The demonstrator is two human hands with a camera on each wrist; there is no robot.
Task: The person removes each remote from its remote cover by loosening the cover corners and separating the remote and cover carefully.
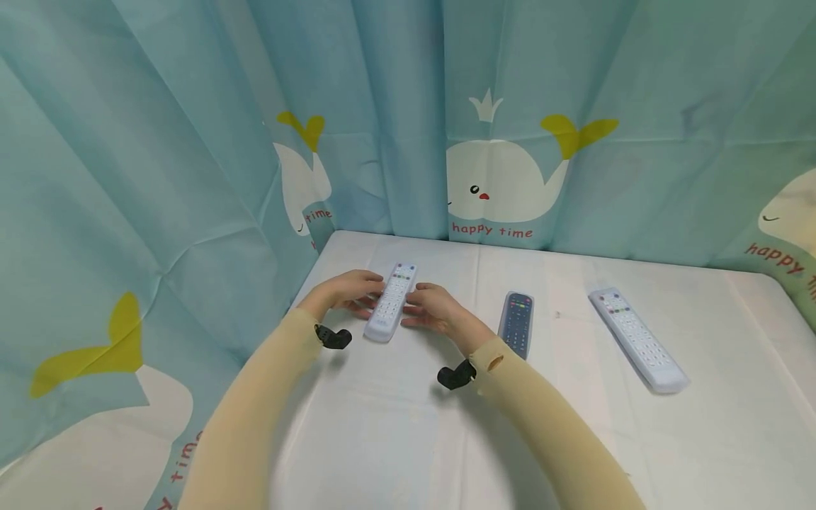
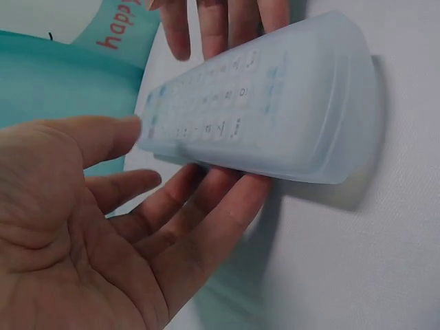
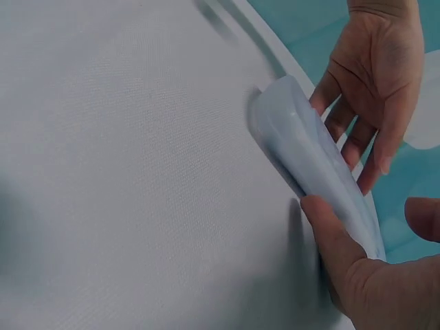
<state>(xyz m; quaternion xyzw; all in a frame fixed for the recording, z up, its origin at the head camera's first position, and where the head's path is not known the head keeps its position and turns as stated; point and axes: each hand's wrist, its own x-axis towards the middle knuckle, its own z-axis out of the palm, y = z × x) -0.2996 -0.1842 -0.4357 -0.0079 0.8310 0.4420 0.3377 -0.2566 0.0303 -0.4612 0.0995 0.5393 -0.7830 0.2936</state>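
A white remote control in a clear, milky sleeve [image 1: 391, 304] lies between the two hands at the table's far left, buttons up. Fingertips of my left hand [image 1: 347, 287] touch its left long side, reaching slightly under the edge, while the thumb stands off from it in the left wrist view. On the opposite side, the fingers of my right hand [image 1: 436, 309] lie against the right long edge. In the right wrist view, an extended finger [image 3: 337, 240] meets the sleeve's edge. Neither hand wraps round the remote.
A dark remote control in a clear sleeve [image 1: 517, 322] lies right of the right forearm. Farther right, another white sleeved remote [image 1: 637, 340] rests at an angle. The white-covered table [image 1: 382, 439] backs onto a blue whale-print curtain [image 1: 395, 106].
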